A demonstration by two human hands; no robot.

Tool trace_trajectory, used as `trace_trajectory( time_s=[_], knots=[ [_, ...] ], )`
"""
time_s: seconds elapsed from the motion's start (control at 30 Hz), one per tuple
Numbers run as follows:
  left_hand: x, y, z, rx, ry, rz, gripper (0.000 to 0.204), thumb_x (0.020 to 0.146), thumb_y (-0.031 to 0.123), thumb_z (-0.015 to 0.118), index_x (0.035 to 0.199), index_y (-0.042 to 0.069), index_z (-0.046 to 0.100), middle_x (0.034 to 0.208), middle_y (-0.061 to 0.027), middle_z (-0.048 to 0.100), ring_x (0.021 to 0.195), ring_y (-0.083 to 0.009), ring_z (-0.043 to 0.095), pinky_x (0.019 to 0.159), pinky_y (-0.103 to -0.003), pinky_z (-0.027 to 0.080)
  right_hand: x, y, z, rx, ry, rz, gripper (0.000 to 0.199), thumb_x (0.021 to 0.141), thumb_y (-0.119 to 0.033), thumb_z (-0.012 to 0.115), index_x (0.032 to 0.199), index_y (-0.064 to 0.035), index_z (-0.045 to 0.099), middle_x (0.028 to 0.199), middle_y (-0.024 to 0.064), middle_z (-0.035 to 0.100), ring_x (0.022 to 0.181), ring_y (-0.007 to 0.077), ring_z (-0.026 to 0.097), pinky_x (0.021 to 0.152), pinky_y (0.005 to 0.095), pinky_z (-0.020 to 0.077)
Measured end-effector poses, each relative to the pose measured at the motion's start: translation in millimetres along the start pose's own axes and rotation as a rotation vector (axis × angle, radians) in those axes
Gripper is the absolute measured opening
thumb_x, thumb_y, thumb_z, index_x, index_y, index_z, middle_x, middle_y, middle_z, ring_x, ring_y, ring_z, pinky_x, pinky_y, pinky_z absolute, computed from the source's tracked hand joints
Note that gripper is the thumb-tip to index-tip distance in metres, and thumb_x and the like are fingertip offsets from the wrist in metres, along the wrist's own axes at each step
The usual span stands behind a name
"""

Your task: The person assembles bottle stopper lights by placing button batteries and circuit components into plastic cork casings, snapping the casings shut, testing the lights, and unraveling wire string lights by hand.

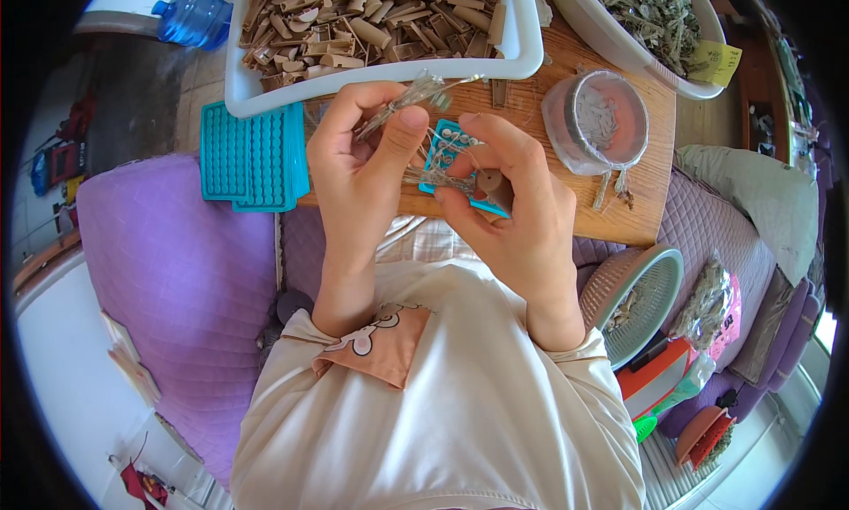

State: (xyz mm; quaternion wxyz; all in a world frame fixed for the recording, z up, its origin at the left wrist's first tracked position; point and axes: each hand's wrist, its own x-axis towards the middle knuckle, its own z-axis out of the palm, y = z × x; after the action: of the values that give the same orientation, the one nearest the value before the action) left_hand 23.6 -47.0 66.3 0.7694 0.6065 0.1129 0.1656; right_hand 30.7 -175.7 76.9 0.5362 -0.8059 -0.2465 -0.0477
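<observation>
My left hand (361, 161) pinches a bunch of thin metal pins (409, 101) between thumb and forefinger, their tips pointing up to the right. My right hand (511, 200) holds a small brown plastic piece (491, 184) at its fingertips, over a teal plastic tray (439, 156) that carries a few pins. Both hands are close together above the front edge of a wooden table (566, 196). Part of the teal tray is hidden by my fingers.
A white bin (380, 72) full of brown plastic pieces stands behind my hands. A stack of teal trays (252, 156) lies to the left. A round container in a clear bag (594, 121) sits to the right. A second white basin (619, 46) is at the back right, a blue water jug (193, 16) at the back left.
</observation>
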Motion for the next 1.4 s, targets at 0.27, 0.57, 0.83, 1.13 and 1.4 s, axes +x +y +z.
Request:
trace_trajectory(
  time_s=[0.27, 0.57, 0.83, 1.13, 1.4],
  knots=[
    [-3.2, -5.5, 3.2, -0.056, -0.014, -0.010, 0.025, 0.079, 0.022, 0.057, 0.090, 0.000, 0.050, 0.066, -0.0002, 0.050, 0.052, -0.0036, 0.043, 0.042, -0.015, 0.032, 0.6, 0.6, -9.9, 0.232, -0.087, 0.056, 0.038, 0.066, -0.002, 0.064, 0.101, -0.0010, 0.047, 0.075, 0.0065, 0.055, 0.054, 0.0125, 0.051, 0.045, 0.0214, 0.0413],
    [0.5, -9.1, -9.9, -0.313, -0.189, -0.021, 0.038, 0.076, 0.026, 0.061, 0.098, 0.000, 0.044, 0.055, 0.0010, 0.045, 0.042, -0.0048, 0.042, 0.038, -0.017, 0.033, -5.7, 9.7, -7.9, 0.348, 0.044, 0.267, 0.022, 0.075, 0.000, 0.055, 0.097, -0.0017, 0.049, 0.065, 0.0028, 0.057, 0.045, 0.0014, 0.039, 0.042, 0.0158, 0.0298],
    [-0.3, -7.1, -10.4, -0.444, -0.209, -0.022, 0.048, 0.071, 0.022, 0.066, 0.103, 0.001, 0.037, 0.054, 0.0000, 0.044, 0.041, -0.0068, 0.043, 0.037, -0.017, 0.034, -4.9, 14.6, -9.9, 0.240, 0.270, 0.312, 0.016, 0.071, 0.002, 0.057, 0.087, 0.0002, 0.053, 0.062, 0.0018, 0.056, 0.047, 0.0003, 0.039, 0.042, 0.0154, 0.0304],
    [-6.0, -5.2, -10.8, -0.505, -0.304, -0.020, 0.038, 0.066, 0.005, 0.068, 0.089, 0.006, 0.037, 0.055, -0.0004, 0.046, 0.043, -0.0049, 0.042, 0.039, -0.016, 0.032, -4.2, 23.7, -12.4, 0.036, 0.258, 0.317, 0.009, 0.069, 0.002, 0.061, 0.076, -0.0001, 0.057, 0.066, -0.0025, 0.049, 0.053, 0.0002, 0.038, 0.046, 0.0137, 0.0290],
    [-7.8, -2.8, -11.9, -0.492, -0.332, 0.001, 0.038, 0.065, 0.002, 0.068, 0.087, 0.006, 0.038, 0.056, 0.0018, 0.045, 0.046, -0.0026, 0.040, 0.042, -0.014, 0.031, -1.4, 24.3, -11.6, -0.166, 0.126, 0.291, 0.011, 0.065, 0.001, 0.062, 0.074, -0.0004, 0.056, 0.065, 0.0015, 0.046, 0.048, 0.0054, 0.037, 0.043, 0.0187, 0.0297]
  ],
)
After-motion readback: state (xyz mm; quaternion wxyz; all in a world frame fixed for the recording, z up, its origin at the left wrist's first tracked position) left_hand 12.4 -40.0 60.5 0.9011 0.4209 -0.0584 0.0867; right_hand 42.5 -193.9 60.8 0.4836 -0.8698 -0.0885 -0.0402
